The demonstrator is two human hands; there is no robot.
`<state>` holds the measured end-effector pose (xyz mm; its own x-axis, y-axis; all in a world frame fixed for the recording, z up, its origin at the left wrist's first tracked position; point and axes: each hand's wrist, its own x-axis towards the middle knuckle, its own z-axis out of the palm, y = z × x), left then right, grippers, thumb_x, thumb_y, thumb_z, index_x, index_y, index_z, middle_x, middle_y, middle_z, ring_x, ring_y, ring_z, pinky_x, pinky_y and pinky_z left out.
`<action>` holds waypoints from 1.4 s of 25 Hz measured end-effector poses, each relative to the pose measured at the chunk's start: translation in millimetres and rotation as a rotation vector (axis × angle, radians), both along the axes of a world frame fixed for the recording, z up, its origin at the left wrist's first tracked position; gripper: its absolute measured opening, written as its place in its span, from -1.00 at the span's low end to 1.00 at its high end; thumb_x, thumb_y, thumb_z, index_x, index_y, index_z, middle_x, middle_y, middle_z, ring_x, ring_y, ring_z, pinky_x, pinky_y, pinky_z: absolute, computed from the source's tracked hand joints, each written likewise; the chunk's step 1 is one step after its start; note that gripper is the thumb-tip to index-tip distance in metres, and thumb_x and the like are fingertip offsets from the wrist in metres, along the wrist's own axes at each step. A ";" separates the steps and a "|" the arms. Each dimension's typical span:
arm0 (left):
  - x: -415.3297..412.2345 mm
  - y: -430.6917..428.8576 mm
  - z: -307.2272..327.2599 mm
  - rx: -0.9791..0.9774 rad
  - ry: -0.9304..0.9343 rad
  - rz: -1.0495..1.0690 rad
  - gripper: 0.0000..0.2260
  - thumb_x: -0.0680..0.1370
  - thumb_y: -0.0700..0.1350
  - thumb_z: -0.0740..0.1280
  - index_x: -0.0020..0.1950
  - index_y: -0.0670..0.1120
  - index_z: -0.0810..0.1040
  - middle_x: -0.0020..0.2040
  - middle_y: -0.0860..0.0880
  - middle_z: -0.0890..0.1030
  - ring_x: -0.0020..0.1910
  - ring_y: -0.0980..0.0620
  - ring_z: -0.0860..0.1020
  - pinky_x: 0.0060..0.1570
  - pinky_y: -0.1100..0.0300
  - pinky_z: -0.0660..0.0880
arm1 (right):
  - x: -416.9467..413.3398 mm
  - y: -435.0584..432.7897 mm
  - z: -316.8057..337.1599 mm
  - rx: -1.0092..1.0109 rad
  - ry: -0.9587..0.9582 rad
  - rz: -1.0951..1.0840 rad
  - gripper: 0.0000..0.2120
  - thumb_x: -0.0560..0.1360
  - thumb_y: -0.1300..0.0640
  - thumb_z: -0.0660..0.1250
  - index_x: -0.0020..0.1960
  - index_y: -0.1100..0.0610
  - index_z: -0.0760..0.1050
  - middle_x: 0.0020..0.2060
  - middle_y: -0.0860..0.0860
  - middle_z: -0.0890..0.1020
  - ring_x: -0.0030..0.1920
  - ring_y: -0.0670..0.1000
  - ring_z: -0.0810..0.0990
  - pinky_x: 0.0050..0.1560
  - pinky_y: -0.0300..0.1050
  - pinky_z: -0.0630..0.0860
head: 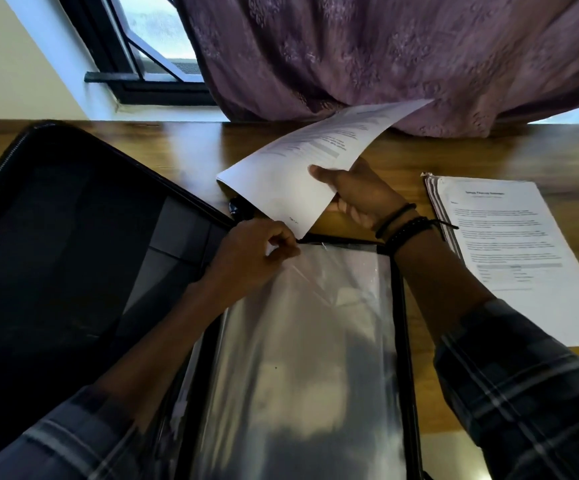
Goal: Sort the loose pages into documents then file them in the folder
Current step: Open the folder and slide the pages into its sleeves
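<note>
An open black zip folder (56,237) lies on the wooden table (489,150), its clear plastic sleeves (309,341) on the right half. My left hand (257,254) pinches the top corner of the uppermost sleeve. My right hand (357,195) grips a set of printed white pages (281,178) by the right edge, held tilted above the sleeve's top edge, the lower corner touching near my left fingers. A stack of printed pages (523,258) lies on the table at the right.
A purple curtain (385,57) hangs down onto the table's far edge, brushing the held pages. A dark-framed window (135,46) sits at the back left. Bare table shows between the folder and the stack.
</note>
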<state>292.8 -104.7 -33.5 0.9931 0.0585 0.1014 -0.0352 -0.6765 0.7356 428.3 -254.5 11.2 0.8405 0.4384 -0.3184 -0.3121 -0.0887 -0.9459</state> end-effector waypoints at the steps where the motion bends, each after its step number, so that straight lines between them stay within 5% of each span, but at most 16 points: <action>1: 0.8 -1.4 0.8 0.055 -0.030 -0.011 -0.97 0.48 -0.12 0.47 -0.12 -0.02 0.65 -0.15 0.11 0.67 -0.14 0.17 0.58 -0.08 0.28 0.48 | -1.5 0.9 -1.3 -0.004 0.001 0.009 -0.68 0.55 0.22 0.37 0.30 0.13 0.47 0.15 0.04 0.65 0.14 0.02 0.64 0.02 -0.01 0.64; 8: 3.1 -7.2 2.5 0.251 -0.208 -0.012 -0.94 0.53 -0.08 0.35 -0.08 -0.02 0.61 -0.15 0.04 0.68 -0.18 -0.04 0.63 -0.17 0.07 0.54 | -20.8 -18.1 -6.5 -0.059 -0.051 0.082 -0.68 0.57 0.17 0.35 0.31 0.13 0.47 0.13 0.10 0.66 0.08 0.11 0.67 -0.04 0.18 0.64; 11: 3.4 -6.0 0.0 0.186 -0.209 -0.012 -0.87 0.53 0.02 0.34 -0.08 -0.02 0.58 -0.19 0.06 0.65 -0.22 0.04 0.62 -0.14 0.05 0.55 | -25.3 -47.5 -14.1 -0.109 -0.061 0.094 -0.68 0.56 0.11 0.36 0.30 0.06 0.48 0.10 0.07 0.68 0.03 0.11 0.68 -0.15 0.10 0.65; 15: 5.0 7.3 -6.5 0.217 -0.103 -0.030 -0.74 0.49 0.18 0.27 -0.03 0.03 0.57 -0.19 0.12 0.63 -0.13 0.09 0.59 0.02 0.08 0.44 | -19.0 -90.4 -27.4 0.039 0.018 0.063 -0.62 0.55 0.28 0.32 0.35 0.11 0.46 0.15 0.00 0.67 0.13 0.02 0.65 -0.03 -0.01 0.65; 19: 7.6 17.8 -13.5 0.201 -0.056 -0.025 -0.82 0.45 -0.01 0.29 0.01 0.03 0.56 -0.19 0.16 0.61 -0.04 0.02 0.58 0.11 0.02 0.34 | -11.8 -110.9 -39.6 0.042 0.128 0.098 -0.56 0.54 0.31 0.31 0.40 0.16 0.41 0.15 0.01 0.67 0.10 0.01 0.67 -0.13 -0.11 0.63; 24: 11.0 20.0 -15.6 0.137 -0.074 -0.042 -0.88 0.48 -0.08 0.31 0.00 0.03 0.54 -0.23 0.33 0.53 -0.06 -0.02 0.59 0.12 -0.20 0.46 | 1.0 -108.7 -41.8 -0.104 0.163 0.331 -0.45 0.42 0.19 0.45 0.38 0.06 0.44 0.24 0.03 0.61 0.22 0.07 0.61 0.17 0.08 0.56; 27: 11.1 19.1 -15.6 0.125 -0.086 -0.027 -0.89 0.47 -0.02 0.30 -0.02 0.10 0.55 -0.20 0.33 0.52 -0.03 -0.02 0.58 0.12 -0.23 0.46 | 2.2 -90.9 -46.2 -0.025 0.090 0.130 -0.57 0.47 0.22 0.44 0.33 0.12 0.50 0.18 0.02 0.65 0.17 0.04 0.64 0.11 -0.02 0.60; 30: 11.3 20.4 -19.4 0.117 -0.119 -0.015 -0.88 0.46 0.02 0.32 -0.02 0.16 0.56 -0.20 0.30 0.55 -0.04 0.01 0.58 0.10 -0.24 0.47 | -1.3 -84.2 -53.2 -0.021 0.026 -0.056 -0.61 0.47 0.35 0.41 0.29 0.26 0.52 0.12 0.07 0.67 0.13 0.06 0.66 0.03 -0.13 0.62; 35: 11.9 25.4 -25.2 -0.013 -0.160 -0.006 -0.89 0.46 -0.07 0.40 -0.02 0.01 0.61 -0.15 0.14 0.64 -0.10 0.18 0.58 0.11 0.05 0.51 | 1.0 -97.7 -44.8 -0.072 0.087 0.212 -0.58 0.46 0.34 0.41 0.30 0.17 0.51 0.17 0.03 0.66 0.14 0.00 0.65 0.08 -0.08 0.62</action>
<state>304.7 -79.3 -58.7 0.9646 0.0552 0.2579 -0.1567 -0.6666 0.7288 429.3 -352.1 -33.6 0.7002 0.5758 -0.4221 -0.3593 -0.2267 -0.9053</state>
